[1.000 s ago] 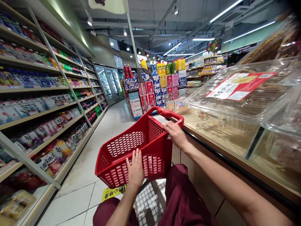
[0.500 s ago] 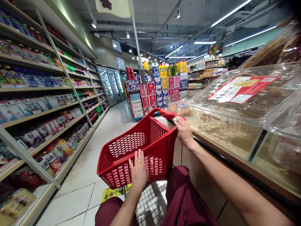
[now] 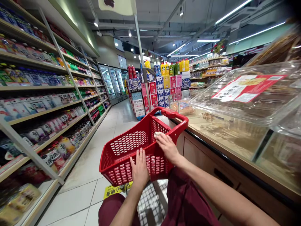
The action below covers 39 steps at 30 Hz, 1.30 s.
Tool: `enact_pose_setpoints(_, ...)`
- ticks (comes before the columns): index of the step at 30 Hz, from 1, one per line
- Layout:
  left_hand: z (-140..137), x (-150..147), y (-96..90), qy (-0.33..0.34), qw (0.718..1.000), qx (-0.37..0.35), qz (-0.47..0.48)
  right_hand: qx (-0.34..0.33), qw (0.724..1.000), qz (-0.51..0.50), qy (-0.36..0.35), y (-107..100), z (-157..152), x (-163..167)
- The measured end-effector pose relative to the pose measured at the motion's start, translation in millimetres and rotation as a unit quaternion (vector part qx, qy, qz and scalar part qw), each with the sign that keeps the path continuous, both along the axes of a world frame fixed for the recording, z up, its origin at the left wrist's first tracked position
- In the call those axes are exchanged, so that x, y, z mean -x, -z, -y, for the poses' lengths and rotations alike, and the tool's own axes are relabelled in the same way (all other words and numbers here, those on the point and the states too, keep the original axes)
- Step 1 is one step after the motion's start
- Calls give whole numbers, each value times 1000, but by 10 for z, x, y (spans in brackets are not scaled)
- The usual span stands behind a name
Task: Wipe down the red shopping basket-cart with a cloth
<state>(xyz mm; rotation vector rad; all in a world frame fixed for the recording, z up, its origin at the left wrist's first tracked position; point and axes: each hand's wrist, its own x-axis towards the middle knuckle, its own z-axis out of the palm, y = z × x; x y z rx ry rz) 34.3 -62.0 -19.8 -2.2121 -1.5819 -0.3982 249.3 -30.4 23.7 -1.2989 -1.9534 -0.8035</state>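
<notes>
shelves (image 3: 35,103): long run of packaged stuff down the left side of the aisle, pretty blurry up close so can't read any of it

left hand (image 3: 139,168): flat, fingers spread and pressed on the near wall of the basket, not wrapped around anything, looks like it's just bracing the thing so it doesn't tip

basket (image 3: 127,150): red plastic, slotted sides, sits tilted in front of the person's knees, right beside the counter, seems empty from here; its handle (image 3: 174,116) is a thick red loop raised at the far right corner

right hand (image 3: 166,147): rests on the basket's right rim just below the handle, fingers loosely curled with something small and pale under the tips, can't tell what, maybe a cloth

counter (image 3: 235,157): wood front, dark edge, clear lidded bins of bulk food on top
</notes>
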Motion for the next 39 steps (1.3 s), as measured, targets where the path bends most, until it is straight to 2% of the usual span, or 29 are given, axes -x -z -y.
enact_pose_setpoints(2,2,8,-9,3,1000,4,-7,11,1000,8,-4,5,4,17)
enact_pose_setpoints(5,3,-5,0,-1,1000,1,-4,1,994,-69,88,-112,-33,-202)
enact_pose_setpoints(7,4,-18,12,-6,1000,0,2,-6,987,-103,120,-143,-51,-250)
enact_pose_setpoints(8,4,-19,16,-7,1000,0,4,-4,989,-98,107,-122,-49,-204)
enact_pose_setpoints(11,4,0,10,2,1000,5,2,25,999,-23,9,-1,-13,59)
enact_pose_setpoints(13,2,15,1,9,1000,10,0,44,999,7,-15,20,2,124)
enact_pose_setpoints(18,4,-13,5,-3,1000,11,16,24,992,-74,102,-106,-40,-87)
enact_pose_setpoints(19,5,-19,6,-4,1000,9,17,18,992,-76,97,-91,-44,-56)
enact_pose_setpoints(24,6,38,3,6,1000,16,14,42,999,3,-21,63,-23,261)
enact_pose_setpoints(26,1,84,18,-21,999,10,31,43,999,-17,9,9,-34,165)
enact_pose_setpoints(28,-6,121,46,-43,998,0,42,26,995,-70,72,-76,-55,3)
enact_pose_setpoints(30,-12,147,76,-43,998,-4,39,7,990,-102,99,-99,-62,-45)
enact_pose_setpoints(35,-36,199,107,-39,999,-19,22,22,999,8,-42,92,-17,307)
enact_pose_setpoints(37,-44,206,106,-33,999,-19,17,32,999,9,-33,61,-28,228)
enact_pose_setpoints(39,-44,193,105,-33,999,-14,21,19,998,-47,34,-49,-57,-5)
